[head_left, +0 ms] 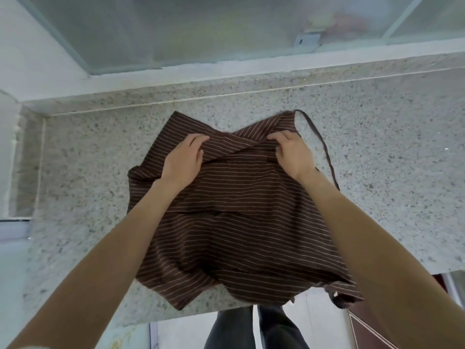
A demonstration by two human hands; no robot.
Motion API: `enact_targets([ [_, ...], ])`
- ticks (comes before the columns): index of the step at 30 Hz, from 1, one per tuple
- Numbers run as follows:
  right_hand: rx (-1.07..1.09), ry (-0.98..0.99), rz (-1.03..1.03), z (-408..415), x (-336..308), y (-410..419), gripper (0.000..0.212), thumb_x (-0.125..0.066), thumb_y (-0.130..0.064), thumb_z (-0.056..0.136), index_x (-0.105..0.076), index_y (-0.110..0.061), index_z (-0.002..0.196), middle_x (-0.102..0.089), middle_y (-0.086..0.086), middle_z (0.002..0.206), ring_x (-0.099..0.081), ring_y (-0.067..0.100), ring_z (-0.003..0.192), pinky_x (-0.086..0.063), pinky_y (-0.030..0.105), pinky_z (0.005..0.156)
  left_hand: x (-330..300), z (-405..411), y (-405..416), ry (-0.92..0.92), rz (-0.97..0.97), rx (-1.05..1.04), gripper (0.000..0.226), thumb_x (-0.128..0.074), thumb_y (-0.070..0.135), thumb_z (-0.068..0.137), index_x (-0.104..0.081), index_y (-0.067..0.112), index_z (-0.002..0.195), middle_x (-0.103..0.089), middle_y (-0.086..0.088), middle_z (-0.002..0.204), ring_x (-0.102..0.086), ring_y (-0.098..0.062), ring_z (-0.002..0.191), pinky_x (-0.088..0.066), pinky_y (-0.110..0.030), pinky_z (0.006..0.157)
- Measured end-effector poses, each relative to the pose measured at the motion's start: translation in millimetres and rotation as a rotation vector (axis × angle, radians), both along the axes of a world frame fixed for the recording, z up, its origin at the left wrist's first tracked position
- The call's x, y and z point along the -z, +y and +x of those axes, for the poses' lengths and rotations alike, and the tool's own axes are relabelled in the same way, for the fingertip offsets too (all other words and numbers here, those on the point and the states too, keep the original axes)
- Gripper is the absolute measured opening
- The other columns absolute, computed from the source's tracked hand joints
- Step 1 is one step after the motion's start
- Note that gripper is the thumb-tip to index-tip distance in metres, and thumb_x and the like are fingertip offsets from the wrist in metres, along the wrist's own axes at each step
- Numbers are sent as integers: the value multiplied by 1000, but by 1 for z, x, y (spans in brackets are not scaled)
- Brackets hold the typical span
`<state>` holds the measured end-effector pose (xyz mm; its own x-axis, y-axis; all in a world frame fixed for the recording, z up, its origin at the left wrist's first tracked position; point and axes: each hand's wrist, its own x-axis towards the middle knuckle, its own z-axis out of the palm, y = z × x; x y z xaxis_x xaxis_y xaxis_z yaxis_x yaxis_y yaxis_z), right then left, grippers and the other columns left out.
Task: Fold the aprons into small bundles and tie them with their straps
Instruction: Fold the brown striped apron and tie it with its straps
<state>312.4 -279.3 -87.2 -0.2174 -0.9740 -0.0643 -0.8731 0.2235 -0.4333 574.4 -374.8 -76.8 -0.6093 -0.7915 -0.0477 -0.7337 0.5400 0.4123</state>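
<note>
Brown pinstriped apron (241, 222) lies spread on the speckled stone surface (377, 152), its near hem hanging over the edge, probably for room to fold. At its far end the left hand (185, 157) rests on the cloth with fingers loosely bent, while the right hand (292, 149) pinches a folded flap, likely to crease it. One strap (324, 144) trails right, kept free for tying.

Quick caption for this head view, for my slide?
Both hands, left hand and right hand, fold a brown striped apron on a speckled stone counter.
</note>
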Motion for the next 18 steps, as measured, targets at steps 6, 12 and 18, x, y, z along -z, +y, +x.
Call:
enact_targets([
  [6, 9, 172, 187, -5, 12, -46, 62, -49, 2, 87, -36, -26, 141, -32, 8, 144, -54, 32, 102, -46, 35, 63, 22, -35, -62, -189, 137, 307, 48, -38, 18, 99, -28, 25, 146, -21, 6, 154, -58, -21, 103, -40, -26, 65],
  [12, 77, 228, 98, -18, 7, -78, 24, -37, -19, 101, -54, -6, 110, -60, 13, 106, -59, 32, 87, -35, 33, 60, 27, -34, -86, -163, 46, 153, 26, -46, 30, 96, -59, 17, 114, -58, -4, 113, -60, -25, 95, -48, -36, 73],
  [18, 85, 121, 8, -11, -11, -128, 28, -41, -22, 99, -53, -7, 119, -57, 15, 120, -57, 31, 103, -46, 36, 77, 11, -28, -109, 1, -213, -245, 25, -49, 20, 94, -56, 15, 117, -52, -10, 123, -56, -29, 105, -47, -41, 83],
])
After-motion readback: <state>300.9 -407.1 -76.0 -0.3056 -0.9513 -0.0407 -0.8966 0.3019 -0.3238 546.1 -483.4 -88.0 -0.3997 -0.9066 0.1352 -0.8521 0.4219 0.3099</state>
